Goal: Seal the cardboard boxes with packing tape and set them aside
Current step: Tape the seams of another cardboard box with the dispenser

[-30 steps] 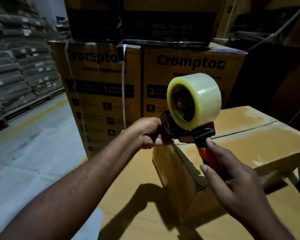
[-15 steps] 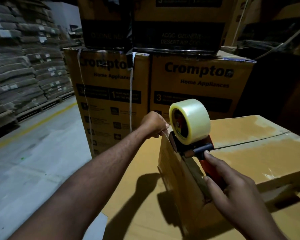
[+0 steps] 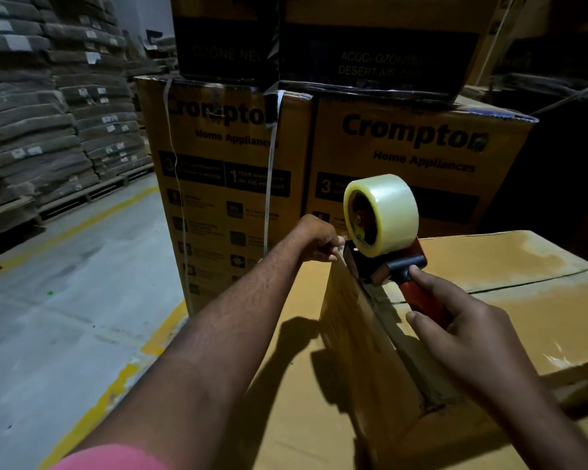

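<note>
Tape dispenser [image 3: 387, 262]: held on box [image 3: 523, 266] edge, handle enclosed by grip of right hand [image 3: 462, 330]. Tape end [image 3: 341, 240]: pinched by grip of left hand [image 3: 316, 239].

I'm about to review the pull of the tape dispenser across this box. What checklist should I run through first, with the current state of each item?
1. Grip: right hand wraps the red handle of the black tape dispenser: ok.
2. Contact: the dispenser's head rests on the top edge of the plain brown cardboard box: ok.
3. Anchor: left hand has its fingers curled at the box corner beside the head; the tape end under it: cannot tell.
4. Supply: clear tape roll looks thick: ok.
5. Flaps: they lie closed, the flap seam a thin line: ok.
6. Alignment of the head with that seam: cannot tell.
</note>
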The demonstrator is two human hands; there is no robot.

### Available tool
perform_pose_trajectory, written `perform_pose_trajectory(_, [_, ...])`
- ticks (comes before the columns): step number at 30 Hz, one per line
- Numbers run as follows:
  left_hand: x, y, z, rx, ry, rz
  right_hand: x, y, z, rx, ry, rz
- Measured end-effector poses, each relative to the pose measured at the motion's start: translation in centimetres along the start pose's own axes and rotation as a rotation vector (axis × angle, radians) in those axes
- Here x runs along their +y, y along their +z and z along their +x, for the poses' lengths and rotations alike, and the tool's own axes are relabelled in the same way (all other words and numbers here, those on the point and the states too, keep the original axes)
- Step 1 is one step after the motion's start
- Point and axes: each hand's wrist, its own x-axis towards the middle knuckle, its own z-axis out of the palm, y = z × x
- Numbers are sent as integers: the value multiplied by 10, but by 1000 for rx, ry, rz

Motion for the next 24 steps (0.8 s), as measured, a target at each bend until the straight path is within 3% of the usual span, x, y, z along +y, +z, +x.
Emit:
perform_pose_trajectory(11, [-13,0,15,-77,-67,-100,-4,6,3,-1,8,-37])
perform_pose_trajectory(17, [-16,-4,16,-91,-91,25,-3,5,1,-28,15,-43])
perform_pose_trajectory(21, [-23,2,28,163,152,604,-5,3,1,-34,23,-51])
perform_pose_trajectory(23, [-21,6,30,303,343,638,-7,3,1,-42,41,-47])
perform_pose_trajectory(24, [-18,9,31,282,422,588,-9,3,1,-48,45,-48])
